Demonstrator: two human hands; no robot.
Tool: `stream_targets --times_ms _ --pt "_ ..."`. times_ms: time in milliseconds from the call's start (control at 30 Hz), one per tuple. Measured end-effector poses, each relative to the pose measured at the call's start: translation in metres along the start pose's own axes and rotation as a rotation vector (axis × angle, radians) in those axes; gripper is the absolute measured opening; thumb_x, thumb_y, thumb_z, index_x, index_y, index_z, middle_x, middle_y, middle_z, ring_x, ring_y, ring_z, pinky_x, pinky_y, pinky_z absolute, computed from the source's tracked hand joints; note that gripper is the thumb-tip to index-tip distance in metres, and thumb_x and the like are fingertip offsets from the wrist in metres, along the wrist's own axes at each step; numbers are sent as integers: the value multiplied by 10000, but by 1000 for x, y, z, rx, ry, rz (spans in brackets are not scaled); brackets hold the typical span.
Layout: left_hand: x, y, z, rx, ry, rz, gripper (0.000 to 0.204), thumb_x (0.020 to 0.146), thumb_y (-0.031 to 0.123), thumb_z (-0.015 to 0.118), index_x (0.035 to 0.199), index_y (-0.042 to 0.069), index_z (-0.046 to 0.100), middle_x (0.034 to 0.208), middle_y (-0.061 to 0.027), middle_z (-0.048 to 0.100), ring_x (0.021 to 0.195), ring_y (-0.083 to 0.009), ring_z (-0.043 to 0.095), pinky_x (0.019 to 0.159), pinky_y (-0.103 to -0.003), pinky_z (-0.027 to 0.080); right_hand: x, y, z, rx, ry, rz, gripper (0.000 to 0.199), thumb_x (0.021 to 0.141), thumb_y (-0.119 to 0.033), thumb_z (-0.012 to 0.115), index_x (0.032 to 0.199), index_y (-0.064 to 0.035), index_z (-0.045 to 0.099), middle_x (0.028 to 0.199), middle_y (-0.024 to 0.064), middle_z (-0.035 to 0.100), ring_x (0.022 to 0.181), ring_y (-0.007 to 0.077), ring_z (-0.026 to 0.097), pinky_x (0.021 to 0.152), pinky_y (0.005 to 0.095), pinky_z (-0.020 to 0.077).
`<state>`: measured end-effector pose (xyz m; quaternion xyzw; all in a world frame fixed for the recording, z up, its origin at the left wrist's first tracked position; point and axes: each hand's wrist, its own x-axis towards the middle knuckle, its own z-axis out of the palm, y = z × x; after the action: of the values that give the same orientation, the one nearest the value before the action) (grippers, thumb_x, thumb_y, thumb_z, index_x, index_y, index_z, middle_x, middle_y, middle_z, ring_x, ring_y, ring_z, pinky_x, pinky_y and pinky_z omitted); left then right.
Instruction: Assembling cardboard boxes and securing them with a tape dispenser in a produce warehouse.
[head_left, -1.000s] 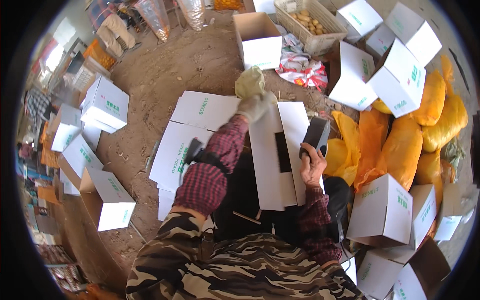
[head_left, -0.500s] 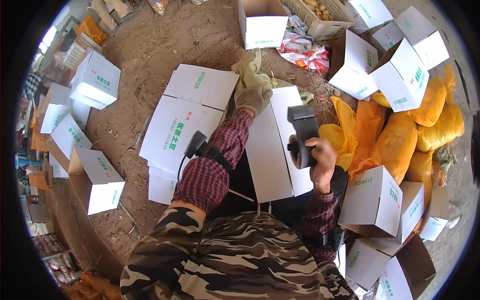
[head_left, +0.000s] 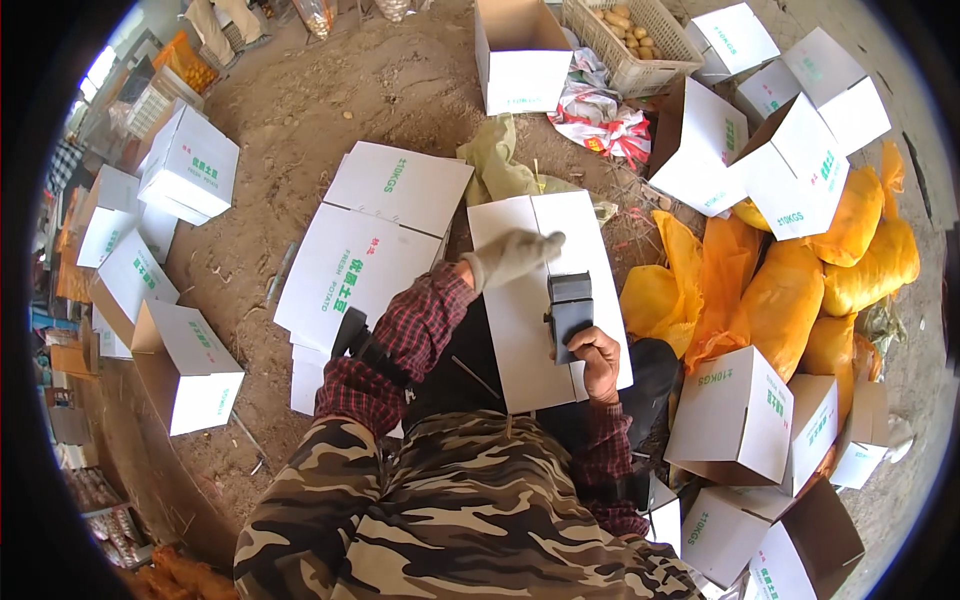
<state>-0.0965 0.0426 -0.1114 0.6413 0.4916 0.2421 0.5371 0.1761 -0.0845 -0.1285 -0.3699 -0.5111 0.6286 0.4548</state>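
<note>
A white cardboard box (head_left: 510,340), its two top flaps meeting along a seam, lies in front of me between my legs. Above its upper part is my left hand (head_left: 512,258) in a pale work glove, fingers stretched toward the seam and slightly blurred. My bare right hand (head_left: 597,362) grips a black tape dispenser (head_left: 571,312) over the seam at the middle of the box. Whether the dispenser touches the cardboard is hard to tell. Left of the box lies a stack of flat white cartons (head_left: 345,265) with green print.
Open white boxes (head_left: 185,365) stand on the dirt floor at left, more boxes (head_left: 730,410) at right. Filled orange sacks (head_left: 785,300) lie at right. A crate (head_left: 640,75) of potatoes stands at the far side. Beyond my box lies a crumpled olive sack (head_left: 492,160).
My left hand has come off the box's far left edge and over its top. My right hand has brought the dispenser left and nearer to me, over the seam.
</note>
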Motion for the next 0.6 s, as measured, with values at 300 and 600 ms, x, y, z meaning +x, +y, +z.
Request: stream_targets --times_ms 300,600 --pt "-12 30 12 -714 -168 -174 205 1046 157 679 1097 -1 799 994 -26 785 817 -73 691 708 -261 572 6 -26 5 -4 -24 77 237 776 112 455 835 21 666 799 69 673 749 192 727 720 301 570" --pt "9 -9 -14 361 249 372 135 1014 99 665 905 37 713 801 -88 706 793 -148 679 746 -348 554 21 -56 16 -51 -38 125 210 789 93 431 833 16 621 777 106 649 703 233 724 693 335 584"
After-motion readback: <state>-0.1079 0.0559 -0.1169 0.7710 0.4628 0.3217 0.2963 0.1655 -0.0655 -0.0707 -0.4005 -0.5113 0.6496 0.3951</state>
